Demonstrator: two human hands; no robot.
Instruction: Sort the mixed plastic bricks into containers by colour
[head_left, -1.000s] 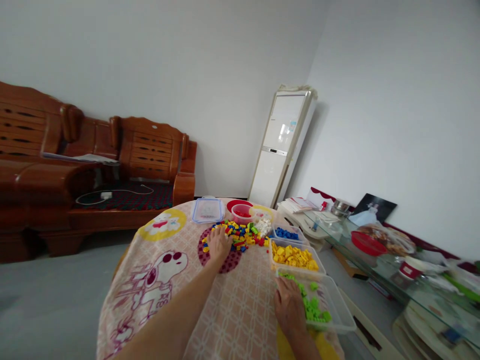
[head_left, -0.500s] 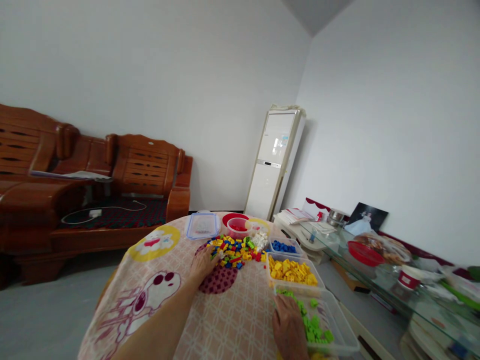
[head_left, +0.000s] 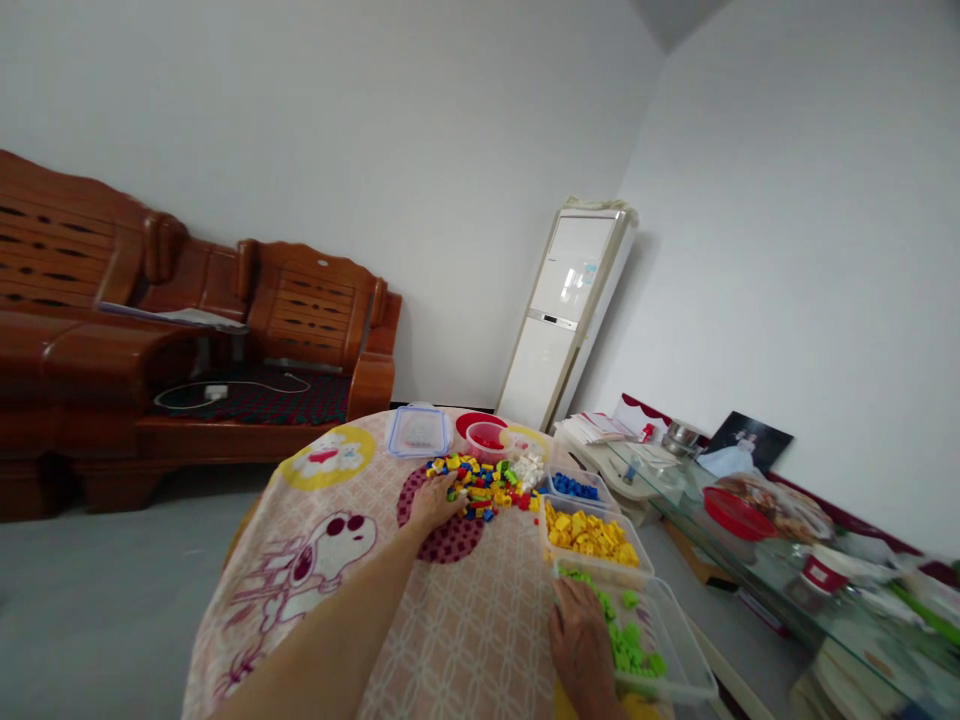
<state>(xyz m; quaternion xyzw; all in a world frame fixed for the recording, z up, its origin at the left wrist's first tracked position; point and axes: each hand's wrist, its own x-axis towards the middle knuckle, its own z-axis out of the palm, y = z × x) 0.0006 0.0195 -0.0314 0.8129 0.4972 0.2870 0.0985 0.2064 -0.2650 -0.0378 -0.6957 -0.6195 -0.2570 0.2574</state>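
Note:
My left hand (head_left: 437, 503) reaches onto the near left side of a pile of mixed toy bricks (head_left: 487, 482). Its fingers are stretched out and touch the bricks; no brick shows clearly in its grasp. My right hand (head_left: 581, 632) lies over the left edge of a clear plastic tub (head_left: 686, 640) with green bricks (head_left: 628, 645). Its fingers are bent and close together, with the tips hidden, so I cannot tell whether they hold anything. Beyond this tub stand one with yellow bricks (head_left: 589, 535) and one with blue bricks (head_left: 576, 486). White bricks (head_left: 528, 468) lie heaped beside the pile.
At the table's far side are a round tub (head_left: 486, 441) with red bricks, a red lid (head_left: 480, 420) and a clear blue-edged lid (head_left: 420, 432). A patterned cloth (head_left: 457, 640) covers the table. Right of it runs a cluttered glass stand (head_left: 750, 580); a wooden sofa (head_left: 315, 310) stands left.
The view has turned a little to the left, shifting the scene rightward. My left hand has moved slightly farther into the brick pile. My right hand keeps its place at the green-brick tub.

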